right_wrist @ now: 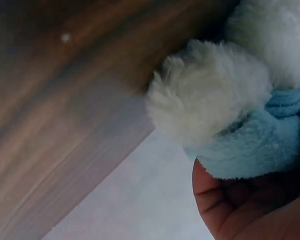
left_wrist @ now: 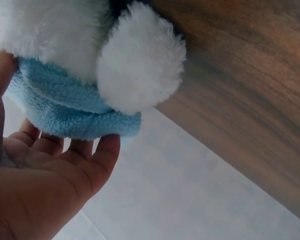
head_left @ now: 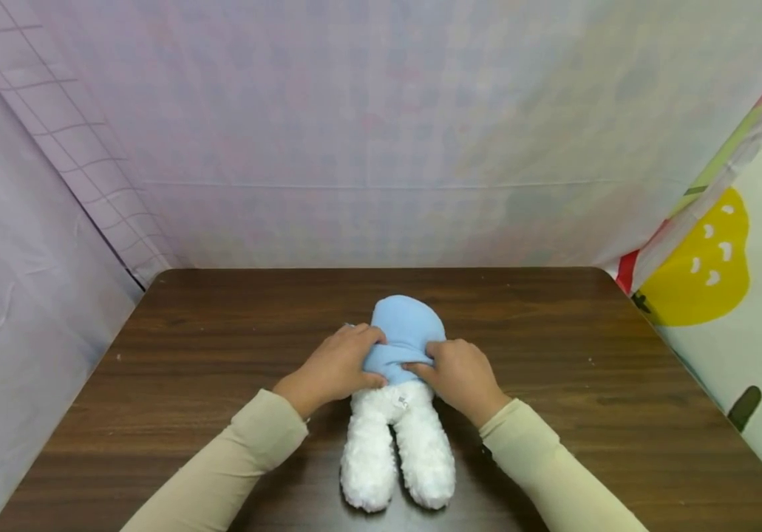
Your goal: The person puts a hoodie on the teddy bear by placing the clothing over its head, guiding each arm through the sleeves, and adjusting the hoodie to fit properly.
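A white fluffy plush toy [head_left: 369, 458] lies on the table with its two legs toward me. Light blue fleece clothing [head_left: 410, 321] covers its upper part, bunched into folds at the middle. My left hand [head_left: 334, 369] grips the cloth at its left side, thumb near the lower edge. On the opposite side my right hand [head_left: 465, 377] pinches the fabric, its thumb lying over the folds. In the left wrist view, fingers curl under the blue fleece [left_wrist: 75, 112] beside a rounded white furry part [left_wrist: 142, 60]. Another furry part [right_wrist: 205, 95] shows in the right wrist view. The toy's head is hidden.
The dark brown wooden table [head_left: 221, 318] has rounded far corners. Behind it hangs a pale patterned curtain [head_left: 367, 133], with another pale sheet [head_left: 15, 295] on the left. A white cloth with a yellow shape [head_left: 703, 262] hangs at the right.
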Available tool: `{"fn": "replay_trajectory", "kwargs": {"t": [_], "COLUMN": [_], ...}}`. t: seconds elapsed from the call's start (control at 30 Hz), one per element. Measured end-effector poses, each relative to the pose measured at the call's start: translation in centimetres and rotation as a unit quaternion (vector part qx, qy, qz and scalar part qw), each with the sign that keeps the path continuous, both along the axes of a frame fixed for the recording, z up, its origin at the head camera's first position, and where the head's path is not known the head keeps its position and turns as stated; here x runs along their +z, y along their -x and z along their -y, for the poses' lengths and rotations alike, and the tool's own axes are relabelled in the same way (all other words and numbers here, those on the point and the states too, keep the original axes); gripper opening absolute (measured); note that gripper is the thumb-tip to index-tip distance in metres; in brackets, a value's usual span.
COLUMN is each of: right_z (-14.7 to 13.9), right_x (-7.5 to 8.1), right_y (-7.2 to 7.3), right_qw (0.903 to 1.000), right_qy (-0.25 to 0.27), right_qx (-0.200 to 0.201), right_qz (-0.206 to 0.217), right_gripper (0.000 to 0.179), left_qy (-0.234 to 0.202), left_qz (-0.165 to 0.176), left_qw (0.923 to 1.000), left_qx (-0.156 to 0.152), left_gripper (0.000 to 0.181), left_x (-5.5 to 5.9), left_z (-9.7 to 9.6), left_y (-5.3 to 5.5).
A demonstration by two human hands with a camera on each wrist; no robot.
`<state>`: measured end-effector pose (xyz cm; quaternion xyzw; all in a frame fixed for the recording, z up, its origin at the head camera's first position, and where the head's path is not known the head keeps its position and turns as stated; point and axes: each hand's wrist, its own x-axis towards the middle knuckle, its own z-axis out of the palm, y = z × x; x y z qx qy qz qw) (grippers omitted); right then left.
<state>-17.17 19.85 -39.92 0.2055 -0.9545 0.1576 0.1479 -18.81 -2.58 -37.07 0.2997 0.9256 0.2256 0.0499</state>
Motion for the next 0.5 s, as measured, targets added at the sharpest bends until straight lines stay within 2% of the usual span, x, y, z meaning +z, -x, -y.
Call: {"fn": "replay_trajectory", "kwargs": {"t": [0.13,0.3,0.4,0.5], "right_z": [-0.1,-0.2,-0.1,-0.4], "right_x": [0.1,0.4,0.2,0.0], "right_y": [-0.3,-0.9,-1.1,-1.1], "right_qw": [1.0000,0.9987,0.9978,0.9994], "right_qy": [-0.006,-0.045,-0.048,-0.014], "right_qx": [-0.005,-0.006,-0.004,-0.004], "right_qz": [0.001,-0.025,-0.047,-0.030], "right_gripper": [0.047,0.034,0.044,0.058], "left_qy": [0.011,0.042,0.037,0.022], "left_qz": [-0.019,-0.086,-0.112,-0.112], "left_qw": [0.9998,0.9953,0.9928,0.9934], "left_qx": [0.001,-0.016,-0.017,-0.011], "left_gripper": [0.045,0.033,0.033,0.038], "left_x": [0.0,-0.4,-0.8,-1.1], "left_z": [-0.3,-0.4,0.0,0.2], "left_y": [-0.2,-0.5,-0.7,-0.9]}}
